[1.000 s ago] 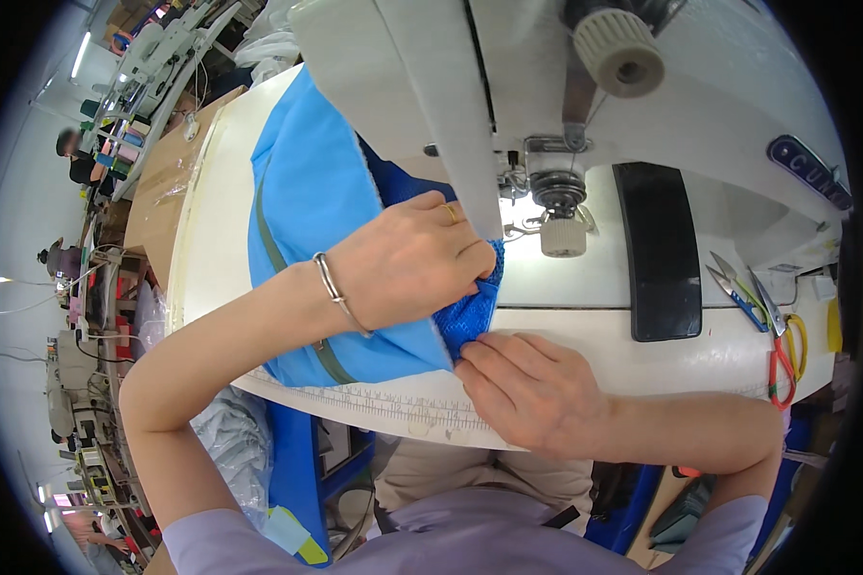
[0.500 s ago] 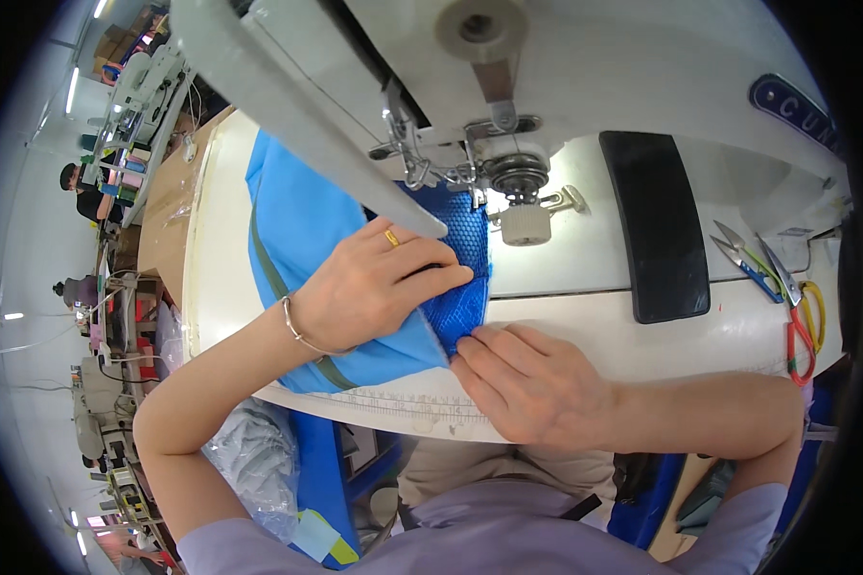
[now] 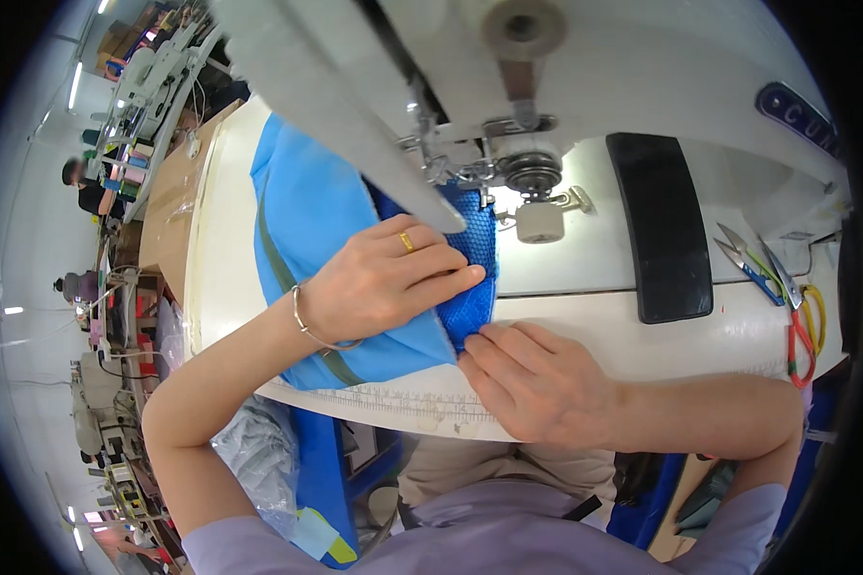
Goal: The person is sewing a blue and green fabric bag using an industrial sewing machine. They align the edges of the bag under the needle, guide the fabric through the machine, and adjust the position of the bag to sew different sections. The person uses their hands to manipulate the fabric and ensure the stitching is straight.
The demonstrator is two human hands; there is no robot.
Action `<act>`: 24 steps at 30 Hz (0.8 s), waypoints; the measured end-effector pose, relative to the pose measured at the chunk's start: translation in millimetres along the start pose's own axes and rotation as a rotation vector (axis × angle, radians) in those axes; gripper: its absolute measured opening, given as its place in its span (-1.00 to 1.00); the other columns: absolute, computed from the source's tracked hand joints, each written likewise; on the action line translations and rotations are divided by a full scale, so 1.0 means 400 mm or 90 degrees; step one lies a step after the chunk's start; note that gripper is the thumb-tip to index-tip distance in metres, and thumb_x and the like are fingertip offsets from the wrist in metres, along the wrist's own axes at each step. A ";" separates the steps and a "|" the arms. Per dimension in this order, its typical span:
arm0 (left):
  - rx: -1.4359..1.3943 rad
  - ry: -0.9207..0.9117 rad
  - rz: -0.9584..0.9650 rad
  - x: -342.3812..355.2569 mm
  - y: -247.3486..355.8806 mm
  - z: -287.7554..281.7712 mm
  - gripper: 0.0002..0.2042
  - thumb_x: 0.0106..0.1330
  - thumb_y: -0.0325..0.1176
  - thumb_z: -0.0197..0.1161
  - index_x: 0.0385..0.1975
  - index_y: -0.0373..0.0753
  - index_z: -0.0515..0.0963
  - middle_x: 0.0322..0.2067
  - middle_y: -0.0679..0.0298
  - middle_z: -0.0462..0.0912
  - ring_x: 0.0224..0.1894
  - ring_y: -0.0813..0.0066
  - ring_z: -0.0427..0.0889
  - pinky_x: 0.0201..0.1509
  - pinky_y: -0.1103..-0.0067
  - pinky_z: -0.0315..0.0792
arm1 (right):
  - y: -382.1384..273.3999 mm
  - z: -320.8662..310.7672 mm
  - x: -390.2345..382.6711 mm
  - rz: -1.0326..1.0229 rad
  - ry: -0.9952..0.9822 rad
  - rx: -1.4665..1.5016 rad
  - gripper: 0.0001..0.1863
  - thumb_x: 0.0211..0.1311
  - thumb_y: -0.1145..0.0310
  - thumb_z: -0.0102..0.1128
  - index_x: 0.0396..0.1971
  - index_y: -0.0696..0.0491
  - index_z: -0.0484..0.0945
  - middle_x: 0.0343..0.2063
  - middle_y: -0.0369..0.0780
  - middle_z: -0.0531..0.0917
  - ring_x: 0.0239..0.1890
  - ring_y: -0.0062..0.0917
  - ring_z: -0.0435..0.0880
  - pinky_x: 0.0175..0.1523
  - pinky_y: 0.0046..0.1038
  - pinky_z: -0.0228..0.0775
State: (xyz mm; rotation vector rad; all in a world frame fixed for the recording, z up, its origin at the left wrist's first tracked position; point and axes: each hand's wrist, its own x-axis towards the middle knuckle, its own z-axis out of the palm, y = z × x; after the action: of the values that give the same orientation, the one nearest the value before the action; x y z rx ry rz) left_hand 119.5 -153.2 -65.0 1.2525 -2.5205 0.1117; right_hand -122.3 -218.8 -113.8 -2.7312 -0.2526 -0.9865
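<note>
A light blue fabric piece (image 3: 307, 192) with a green strip lies under the sewing machine, its bright blue mesh lining (image 3: 465, 307) reaching the presser foot (image 3: 485, 196). My left hand (image 3: 393, 278), with a ring and bracelet, presses on the mesh, fingers bent together over the fabric, tips partly hidden. My right hand (image 3: 537, 383) pinches the near corner of the mesh and fabric at the table's front edge, its fingertips bent against it.
The machine head (image 3: 662, 57) overhangs the white tabletop (image 3: 566, 316). A curved black pad (image 3: 660, 230) and several scissors (image 3: 801, 335) lie at the right. Cardboard (image 3: 168, 230) is at the left. Beyond are machines, thread cones and a co-worker (image 3: 86, 192).
The view has shifted, showing more of the needle area and mesh. My left hand has loosened from a tighter curl, its forefinger now longer across the mesh. My right hand stays at the corner.
</note>
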 end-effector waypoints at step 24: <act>0.058 0.083 0.014 0.011 -0.104 0.037 -0.75 0.09 -0.46 0.30 -0.20 -0.20 0.69 -0.23 0.32 0.68 -0.11 0.36 0.66 -0.02 0.47 0.56 | 0.055 -0.016 0.046 0.128 -0.065 0.021 -0.63 0.06 0.46 0.39 -0.10 0.26 0.63 -0.06 -0.07 0.67 0.03 -0.24 0.66 0.14 -0.26 0.56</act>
State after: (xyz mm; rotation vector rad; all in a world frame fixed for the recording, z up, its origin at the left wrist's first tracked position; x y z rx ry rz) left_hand 146.1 -185.3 -80.5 1.2108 -2.4417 0.3073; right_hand -107.0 -239.9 -100.6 -2.7146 -0.0105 -0.7841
